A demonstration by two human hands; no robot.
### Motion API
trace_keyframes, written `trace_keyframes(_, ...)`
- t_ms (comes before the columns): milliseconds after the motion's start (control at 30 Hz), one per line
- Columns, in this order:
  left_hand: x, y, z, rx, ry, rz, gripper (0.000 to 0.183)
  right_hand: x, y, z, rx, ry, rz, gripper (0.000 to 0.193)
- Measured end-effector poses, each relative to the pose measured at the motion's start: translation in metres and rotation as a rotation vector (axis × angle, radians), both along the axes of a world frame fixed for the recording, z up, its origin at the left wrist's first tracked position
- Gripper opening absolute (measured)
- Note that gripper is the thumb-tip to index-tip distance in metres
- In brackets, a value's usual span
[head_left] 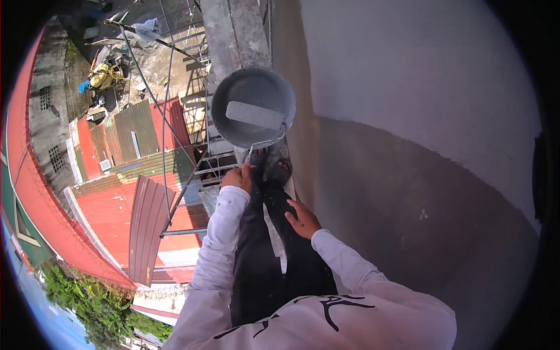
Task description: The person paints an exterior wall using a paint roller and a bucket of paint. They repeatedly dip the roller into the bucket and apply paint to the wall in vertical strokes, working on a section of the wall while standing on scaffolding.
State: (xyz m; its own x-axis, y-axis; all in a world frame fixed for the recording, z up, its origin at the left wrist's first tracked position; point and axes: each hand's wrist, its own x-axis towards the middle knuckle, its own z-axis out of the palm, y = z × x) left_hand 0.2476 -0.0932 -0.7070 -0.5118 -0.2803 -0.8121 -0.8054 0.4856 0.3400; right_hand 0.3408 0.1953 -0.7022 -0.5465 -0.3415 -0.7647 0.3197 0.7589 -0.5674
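Observation:
In front of my feet stands a round grey bucket (252,89) with grey paint in it. A paint roller (255,115) lies inside, its fuzzy sleeve coated grey and its wire frame bent over the near rim. My left hand (237,178) is closed around the roller's handle, which is mostly hidden by the fingers. Lower and to the right, my right hand (304,220) is beside my dark trousers near the knee. Its fingers are apart and nothing shows in them.
I stand in sandals on a narrow scaffold plank (239,38). A wall (408,192), dark grey below and lighter above, rises along the right. Metal scaffold tubes (166,116) run on the left, above rusty corrugated roofs (137,192) far below.

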Motion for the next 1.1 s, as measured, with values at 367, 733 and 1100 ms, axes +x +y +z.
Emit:
trace_keyframes(367, -0.161, 0.036, -0.163, -0.232, -0.258, 0.081, 0.059, 0.069, -0.002, 0.048, 0.644, -0.332, 0.157, 0.086)
trace_keyframes(733, -0.168, 0.044, -0.196, -0.248, -0.266, 0.027, 0.056, 0.061, 0.003, 0.045, 0.618, -0.359, 0.124, 0.082)
trace_keyframes(1100, -0.163, 0.057, -0.168, -0.265, -0.202, -0.075, 0.059, 0.081, 0.002, 0.041, 0.622, -0.392, 0.083, 0.083)
